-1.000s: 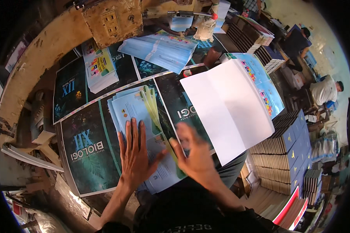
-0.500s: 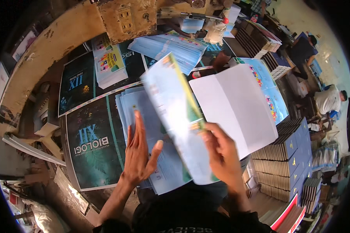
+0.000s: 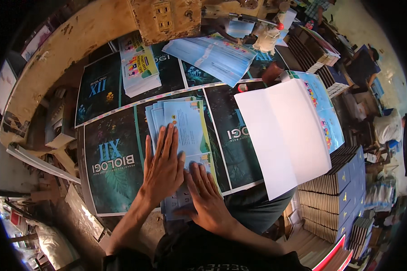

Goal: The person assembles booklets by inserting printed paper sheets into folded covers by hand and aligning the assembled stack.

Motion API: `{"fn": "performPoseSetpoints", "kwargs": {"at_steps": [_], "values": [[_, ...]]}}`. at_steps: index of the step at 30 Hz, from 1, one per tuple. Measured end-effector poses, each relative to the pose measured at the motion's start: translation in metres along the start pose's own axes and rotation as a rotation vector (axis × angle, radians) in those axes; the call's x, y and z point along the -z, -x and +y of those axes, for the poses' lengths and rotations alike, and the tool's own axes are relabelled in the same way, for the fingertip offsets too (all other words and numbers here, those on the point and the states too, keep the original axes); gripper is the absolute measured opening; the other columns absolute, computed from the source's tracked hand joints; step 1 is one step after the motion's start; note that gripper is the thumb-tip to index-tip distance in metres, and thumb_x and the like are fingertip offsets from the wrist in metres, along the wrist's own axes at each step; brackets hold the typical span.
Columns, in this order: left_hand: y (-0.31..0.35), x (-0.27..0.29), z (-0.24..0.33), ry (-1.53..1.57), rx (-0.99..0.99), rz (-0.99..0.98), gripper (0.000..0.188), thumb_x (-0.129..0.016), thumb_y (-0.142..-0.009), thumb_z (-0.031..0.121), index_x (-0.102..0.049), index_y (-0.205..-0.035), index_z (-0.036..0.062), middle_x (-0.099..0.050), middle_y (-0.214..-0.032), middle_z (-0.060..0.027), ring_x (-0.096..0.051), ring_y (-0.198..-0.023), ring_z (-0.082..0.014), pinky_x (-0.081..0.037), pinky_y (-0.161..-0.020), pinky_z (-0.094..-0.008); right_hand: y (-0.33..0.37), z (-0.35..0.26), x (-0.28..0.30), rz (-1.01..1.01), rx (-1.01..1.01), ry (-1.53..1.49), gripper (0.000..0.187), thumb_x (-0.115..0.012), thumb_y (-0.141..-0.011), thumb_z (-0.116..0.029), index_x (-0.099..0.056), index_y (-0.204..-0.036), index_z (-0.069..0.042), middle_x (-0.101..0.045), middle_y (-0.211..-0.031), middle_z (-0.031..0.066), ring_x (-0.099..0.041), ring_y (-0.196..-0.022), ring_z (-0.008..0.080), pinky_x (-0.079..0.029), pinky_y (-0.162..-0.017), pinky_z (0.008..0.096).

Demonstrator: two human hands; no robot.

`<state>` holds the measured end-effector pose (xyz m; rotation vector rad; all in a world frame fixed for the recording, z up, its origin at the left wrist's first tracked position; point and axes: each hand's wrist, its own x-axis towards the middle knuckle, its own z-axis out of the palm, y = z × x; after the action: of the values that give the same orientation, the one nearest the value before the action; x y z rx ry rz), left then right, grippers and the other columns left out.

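Blue printed sheets (image 3: 185, 121) lie in a slightly fanned, narrow stack on the table in front of me. My left hand (image 3: 163, 169) rests flat on the stack's left side, fingers stretched out. Just right of it, my right hand (image 3: 208, 196) lies on the lower part of the top sheet, its fingers extended and pressing flat. Part of the stack is hidden under both hands. To the right lies a pile of large white sheets (image 3: 282, 131) with a crease down the middle, over colourful blue printed sheets (image 3: 328, 122).
Dark printed cover sheets (image 3: 108, 180) spread over the table. Behind stand a stack of yellow-and-blue booklets (image 3: 140, 72) and a fanned pile of light blue sheets (image 3: 215, 56). A rusty machine frame (image 3: 167, 20) borders the back. Blue-covered book stacks (image 3: 332, 194) stand at the right.
My right hand has brought the lifted printed sheet down onto the stack and now lies flat on it. My left hand remains on the stack. The view has shifted slightly.
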<state>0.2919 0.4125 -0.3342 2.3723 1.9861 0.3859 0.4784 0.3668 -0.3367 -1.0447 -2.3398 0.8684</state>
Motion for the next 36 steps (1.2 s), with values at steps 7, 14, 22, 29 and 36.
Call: {"fn": "performPoseSetpoints", "kwargs": {"at_steps": [7, 14, 22, 29, 36], "values": [[-0.089, -0.037, -0.075, 0.017, 0.086, 0.127, 0.063, -0.039, -0.108, 0.038, -0.035, -0.157, -0.0031, -0.033, -0.165, -0.0197, -0.021, -0.157, -0.0338, -0.007, -0.127, -0.0570, 0.005, 0.004, 0.002, -0.055, -0.022, 0.016, 0.109, -0.078, -0.086, -0.053, -0.018, -0.164, -0.005, -0.014, -0.168, 0.0282, -0.007, -0.156, 0.0499, -0.013, -0.125, 0.0595], [-0.090, -0.033, -0.096, 0.497, 0.039, 0.229, 0.057, -0.064, -0.100, 0.024, -0.046, -0.149, 0.0011, -0.056, -0.142, -0.0161, -0.057, -0.125, -0.0298, -0.041, -0.108, -0.0451, 0.020, -0.006, 0.034, -0.192, -0.092, 0.195, 0.130, -0.087, -0.067, -0.062, -0.019, -0.164, -0.009, -0.011, -0.164, 0.0382, -0.006, -0.154, 0.0564, -0.007, -0.122, 0.0682], [-0.040, -0.005, -0.015, 0.584, 0.350, 0.566, 0.060, -0.054, -0.106, 0.032, -0.037, -0.160, 0.0135, -0.026, -0.168, -0.0200, -0.018, -0.157, -0.0382, -0.014, -0.126, -0.0546, 0.012, 0.020, -0.006, 0.092, 0.028, 0.188, 0.116, -0.084, -0.076, -0.054, -0.021, -0.165, -0.014, -0.010, -0.166, 0.0360, -0.009, -0.154, 0.0557, -0.013, -0.126, 0.0592], [0.018, 0.014, 0.033, 0.109, 0.045, -0.065, 0.063, -0.050, -0.104, 0.044, -0.045, -0.156, 0.0087, -0.023, -0.169, -0.0204, -0.011, -0.158, -0.0437, -0.006, -0.123, -0.0655, 0.012, 0.024, 0.047, -0.044, 0.090, 0.092, 0.072, -0.075, -0.089, -0.027, -0.043, -0.149, -0.002, -0.042, -0.147, 0.0367, -0.046, -0.136, 0.0509, -0.039, -0.115, 0.0518], [0.016, 0.002, 0.038, 0.127, 0.121, 0.041, 0.083, -0.067, -0.095, 0.046, -0.036, -0.159, 0.0042, -0.017, -0.169, -0.0273, -0.010, -0.157, -0.0470, -0.010, -0.121, -0.0674, 0.014, 0.061, 0.136, 0.561, -0.286, 0.680, 0.050, -0.077, -0.089, -0.032, -0.059, -0.123, 0.000, -0.063, -0.119, 0.0317, -0.070, -0.096, 0.0435, -0.056, -0.078, 0.0509]]}}
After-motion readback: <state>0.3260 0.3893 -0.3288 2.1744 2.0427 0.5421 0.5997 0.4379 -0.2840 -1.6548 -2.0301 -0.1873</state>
